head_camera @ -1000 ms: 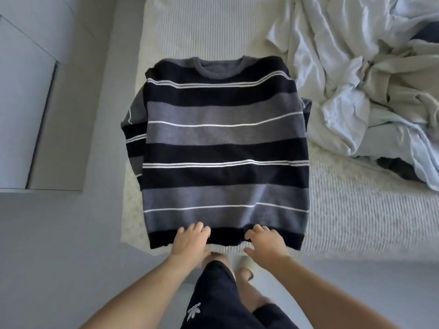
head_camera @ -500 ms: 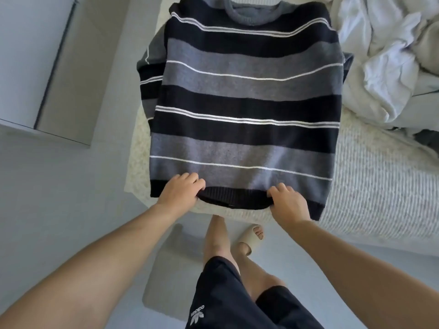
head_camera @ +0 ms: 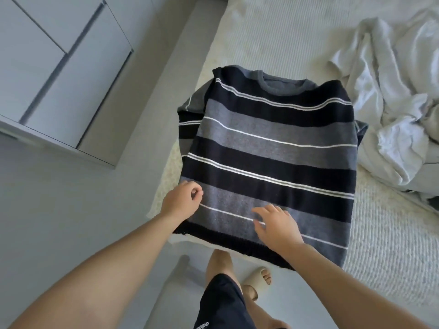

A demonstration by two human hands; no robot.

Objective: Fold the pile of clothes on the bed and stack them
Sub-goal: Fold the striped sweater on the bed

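Observation:
A striped sweater (head_camera: 273,148) in black, grey and thin white lines lies flat on the bed corner, collar away from me, sleeves tucked under at both sides. My left hand (head_camera: 181,201) rests at the sweater's lower left edge, fingers curled in a pinch at the fabric edge. My right hand (head_camera: 276,225) hovers or lies flat over the lower grey stripe, fingers spread, holding nothing. The hem hangs slightly over the bed edge.
A heap of white and pale crumpled clothes (head_camera: 392,96) lies on the right of the bed (head_camera: 392,233). A grey cabinet (head_camera: 59,67) stands at the left across the floor. My legs and a beige slipper (head_camera: 257,276) are below the bed edge.
Both hands have left the hem and moved up onto the sweater: the left to its left edge, the right onto the lower grey stripe. The camera view has shifted back.

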